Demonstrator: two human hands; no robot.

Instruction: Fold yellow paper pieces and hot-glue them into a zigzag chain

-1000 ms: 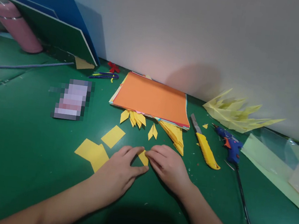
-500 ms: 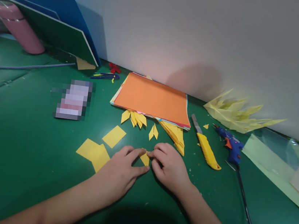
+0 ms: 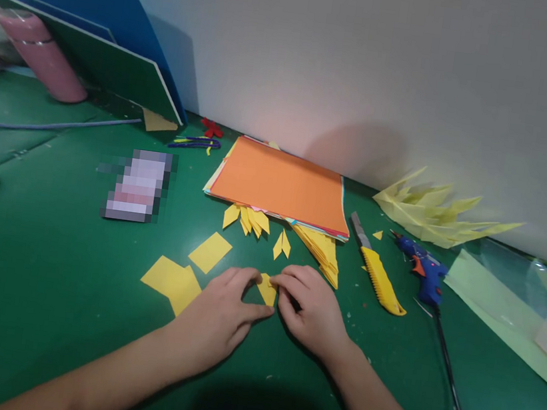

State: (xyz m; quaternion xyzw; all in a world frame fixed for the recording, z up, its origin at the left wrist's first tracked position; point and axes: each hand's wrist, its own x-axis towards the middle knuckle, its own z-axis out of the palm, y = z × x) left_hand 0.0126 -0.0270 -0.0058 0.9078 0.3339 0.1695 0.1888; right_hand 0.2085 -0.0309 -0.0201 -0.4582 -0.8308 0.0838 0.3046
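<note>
A small folded piece of yellow paper [image 3: 267,293] lies on the green table between my hands. My left hand [image 3: 223,313] holds it with the thumb at its near edge and the index finger at its far left side. The curled fingers of my right hand [image 3: 310,307] pinch its upper right edge. Beside my left wrist lie overlapping yellow paper squares [image 3: 161,273], partly covered by that hand, and another yellow square [image 3: 210,252] is just beyond. Two pointed folded yellow pieces [image 3: 282,244] sit past my fingertips.
A stack of coloured paper [image 3: 281,182] lies ahead, with folded yellow pieces [image 3: 248,220] at its near edge. To the right are a yellow cutter [image 3: 380,276], a blue glue gun [image 3: 426,272] with its cord, and a spiky paper form [image 3: 438,213]. A blurred-out phone-like object [image 3: 137,186] lies left.
My left index finger has drawn back slightly, so more of the small yellow piece shows. Both hands stay on it. The whole view has shifted a little.
</note>
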